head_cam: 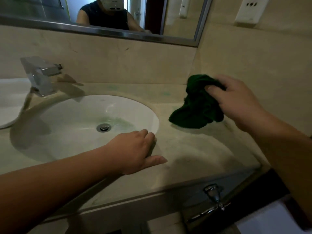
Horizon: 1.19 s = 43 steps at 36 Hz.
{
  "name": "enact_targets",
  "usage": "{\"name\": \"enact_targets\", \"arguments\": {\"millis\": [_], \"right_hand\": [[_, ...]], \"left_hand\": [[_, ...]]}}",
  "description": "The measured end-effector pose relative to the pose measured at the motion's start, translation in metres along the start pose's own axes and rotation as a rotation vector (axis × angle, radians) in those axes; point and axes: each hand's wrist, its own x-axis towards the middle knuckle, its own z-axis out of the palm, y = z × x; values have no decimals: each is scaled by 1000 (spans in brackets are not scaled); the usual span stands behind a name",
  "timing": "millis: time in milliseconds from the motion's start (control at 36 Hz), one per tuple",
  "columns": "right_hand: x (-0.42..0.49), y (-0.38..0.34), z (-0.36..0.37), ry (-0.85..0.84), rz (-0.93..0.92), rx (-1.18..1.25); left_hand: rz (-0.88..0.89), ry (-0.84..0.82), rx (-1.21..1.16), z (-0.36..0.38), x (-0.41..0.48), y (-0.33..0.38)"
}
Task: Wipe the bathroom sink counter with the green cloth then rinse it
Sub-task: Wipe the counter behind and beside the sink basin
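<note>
Your right hand point(236, 100) pinches the bunched green cloth point(199, 105), its tail dragging on the counter point(194, 149) below your fingers, so it may smear unevenly, while your left hand point(135, 149), fingers loosely together, rests by the sink point(84, 115).

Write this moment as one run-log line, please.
right hand: grips green cloth on counter | left hand: flat at sink rim | faucet: no flow seen

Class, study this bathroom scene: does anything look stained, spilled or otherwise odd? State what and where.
Yes. The white oval sink basin has a faint green tint beside its metal drain, and pale green smudges mark the beige stone counter near the back wall. They match the dark green cloth gripped by the right hand.
</note>
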Motion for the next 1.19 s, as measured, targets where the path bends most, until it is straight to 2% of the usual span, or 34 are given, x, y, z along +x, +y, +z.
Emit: {"name": "enact_targets", "arguments": {"millis": [56,139,194,278,361,417,528,694,917,1111,1194], "right_hand": [[-8,4,-21,-10,-53,-60],[-20,19,-28,-320,105,-335],[-24,36,-19,-443,203,-523],[-31,70,16,-414,344,-501],[-43,106,56,-347,439,-605],[-42,121,67,-276,433,-646],[-11,132,59,-346,444,-644],[32,140,53,-388,355,-538],[79,144,86,-388,188,-531],[80,77,156,-502,-39,-454],[76,46,176,-562,-79,-345]], "left_hand": [[24,21,8,2,13,0],[62,48,28,5,31,-1],[99,65,35,6,40,0],[132,82,25,8,48,2],[109,53,0,9,49,2],[85,33,-46,10,47,2],[60,21,-94,11,46,3],[26,16,-120,11,46,3],[-31,163,-97,17,47,2],[91,441,-113,16,48,6],[180,431,-121,13,45,7]]}}
